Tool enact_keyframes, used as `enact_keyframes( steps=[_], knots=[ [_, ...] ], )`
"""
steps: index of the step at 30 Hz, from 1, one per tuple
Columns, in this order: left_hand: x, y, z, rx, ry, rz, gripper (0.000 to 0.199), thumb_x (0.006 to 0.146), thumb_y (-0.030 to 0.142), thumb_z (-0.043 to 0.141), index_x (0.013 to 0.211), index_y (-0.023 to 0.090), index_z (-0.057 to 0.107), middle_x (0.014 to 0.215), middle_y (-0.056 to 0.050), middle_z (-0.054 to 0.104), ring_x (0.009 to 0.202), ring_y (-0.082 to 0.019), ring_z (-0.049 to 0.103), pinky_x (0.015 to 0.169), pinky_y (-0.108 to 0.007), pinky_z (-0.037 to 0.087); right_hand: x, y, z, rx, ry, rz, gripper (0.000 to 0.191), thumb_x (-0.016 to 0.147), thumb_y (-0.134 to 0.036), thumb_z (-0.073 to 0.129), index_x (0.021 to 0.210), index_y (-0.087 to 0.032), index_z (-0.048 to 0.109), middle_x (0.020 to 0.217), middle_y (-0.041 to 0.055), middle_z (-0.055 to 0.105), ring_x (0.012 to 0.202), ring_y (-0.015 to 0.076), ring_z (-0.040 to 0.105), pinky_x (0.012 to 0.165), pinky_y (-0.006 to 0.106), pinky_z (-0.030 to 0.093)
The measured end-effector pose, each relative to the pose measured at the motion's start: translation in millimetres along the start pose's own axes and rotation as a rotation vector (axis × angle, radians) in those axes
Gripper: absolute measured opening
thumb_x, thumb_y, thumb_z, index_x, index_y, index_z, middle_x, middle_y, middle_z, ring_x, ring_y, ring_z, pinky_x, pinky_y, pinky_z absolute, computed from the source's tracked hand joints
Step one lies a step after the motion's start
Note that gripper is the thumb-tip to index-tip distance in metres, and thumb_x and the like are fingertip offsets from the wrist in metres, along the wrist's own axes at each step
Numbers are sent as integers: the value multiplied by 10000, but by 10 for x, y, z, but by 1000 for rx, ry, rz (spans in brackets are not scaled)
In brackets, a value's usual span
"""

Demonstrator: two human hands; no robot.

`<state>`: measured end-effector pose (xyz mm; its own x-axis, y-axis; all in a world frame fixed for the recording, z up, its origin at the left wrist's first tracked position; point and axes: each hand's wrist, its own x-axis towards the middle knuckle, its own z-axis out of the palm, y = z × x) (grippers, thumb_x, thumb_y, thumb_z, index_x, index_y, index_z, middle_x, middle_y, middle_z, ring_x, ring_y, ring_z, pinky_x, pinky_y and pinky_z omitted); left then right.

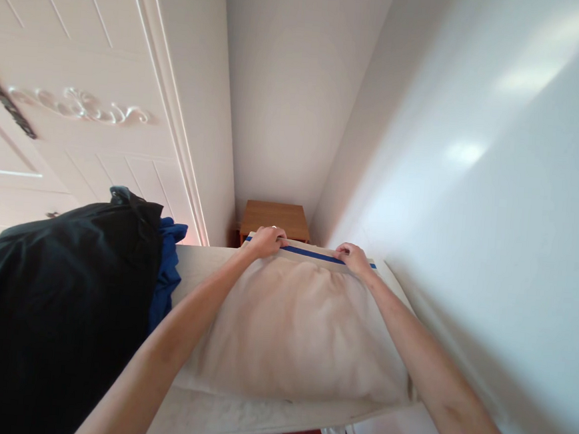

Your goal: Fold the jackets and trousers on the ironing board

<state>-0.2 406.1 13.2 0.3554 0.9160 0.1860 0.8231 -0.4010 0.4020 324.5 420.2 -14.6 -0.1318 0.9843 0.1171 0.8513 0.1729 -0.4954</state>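
Because the cream pillow [305,332] appears soft and likely light, its blue-striped hem [311,253] offers the best grip. It lies on a pale surface [204,414], left hand [267,242] and right hand [354,257] both pinching that hem. Dark clothing [63,293] lies left; a wooden cabinet [275,219] stands beyond.

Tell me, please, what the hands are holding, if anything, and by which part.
The pillow, by its far edge with the blue stripe: the left hand grips toward the left end, the right hand toward the right.
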Motion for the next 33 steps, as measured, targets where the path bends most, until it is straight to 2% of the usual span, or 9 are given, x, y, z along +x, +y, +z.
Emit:
enact_keyframes(
  steps=[4, 8, 11, 13, 17, 21, 24, 27, 33],
  knots=[
    [-2, 5, 233, 39, 33, -109, 277, 945, 325, 485, 959, 222, 742, 1076, -80, 744, 1086, -270, 641, 963, -396, 433, -162, -84, -6, 35, 19, -32, 337, 844, -345, 514, 1031, -169, 733, 937, 87, 731, 914, 256, 651, 884, 397, 519],
    [-32, -50, 483, 83, 18, -200, 377, 1001, 358, 384, 990, 191, 721, 1114, -131, 721, 1091, -289, 643, 929, -423, 448, -1061, 194, 83, 81, 22, -154, 444, 874, -328, 496, 1289, -347, 652, 1144, 30, 711, 1171, 308, 596, 1021, 468, 483],
    [-109, -150, 455, 109, 0, -194, 448, 1011, 453, 360, 1015, 170, 708, 1119, -147, 710, 1124, -290, 627, 969, -416, 437, -1642, 441, 136, 81, 15, -251, 589, 874, -351, 506, 1461, -392, 488, 1281, 0, 651, 1306, 343, 510, 1105, 511, 430],
    [-233, -232, 350, 127, 6, -181, 466, 1012, 470, 348, 1097, 157, 684, 1175, -157, 689, 1184, -289, 593, 1028, -415, 405, -1624, 434, 131, 52, 28, -262, 556, 893, -374, 492, 1449, -386, 502, 1306, -9, 634, 1332, 340, 482, 1119, 493, 425],
    [-695, -389, 98, 206, 96, -352, 578, 987, 553, 326, 1240, 110, 597, 1263, -221, 631, 1240, -348, 551, 1004, -450, 430, -853, 70, 132, 24, 170, -173, 428, 941, -350, 423, 1306, -250, 622, 1263, 78, 650, 1259, 321, 512, 1093, 490, 416],
    [-1211, -507, -94, 182, -43, -611, 695, 908, 671, 368, 1195, 86, 611, 1215, -268, 649, 1158, -406, 609, 888, -455, 493, -429, -129, 235, 40, 228, -162, 419, 949, -344, 377, 1233, -157, 622, 1219, 157, 640, 1199, 303, 532, 1082, 493, 404],
    [-1450, -546, -214, 92, -149, -691, 625, 847, 657, 473, 1094, 109, 646, 1123, -244, 695, 1048, -393, 667, 779, -406, 521, -580, 26, 196, -43, 297, -158, 427, 918, -347, 459, 1278, -150, 580, 1311, 180, 586, 1270, 318, 492, 1104, 488, 376],
    [-1591, -536, -317, -105, -266, -753, 499, 775, 645, 579, 839, 154, 639, 825, -157, 710, 745, -321, 697, 574, -338, 496, -833, 326, -41, -188, 341, 34, 538, 873, -344, 550, 1347, -91, 509, 1381, 232, 533, 1321, 359, 462, 1115, 494, 350],
    [-1821, -490, -366, -336, -168, -808, 235, 746, 405, 628, 676, 207, 522, 547, 10, 511, 505, -188, 548, 476, -268, 402, -1353, 769, -556, 8, 83, 491, 443, 791, -453, 688, 1051, -95, 669, 1074, 219, 700, 1070, 361, 644, 928, 435, 488]
  ],
)
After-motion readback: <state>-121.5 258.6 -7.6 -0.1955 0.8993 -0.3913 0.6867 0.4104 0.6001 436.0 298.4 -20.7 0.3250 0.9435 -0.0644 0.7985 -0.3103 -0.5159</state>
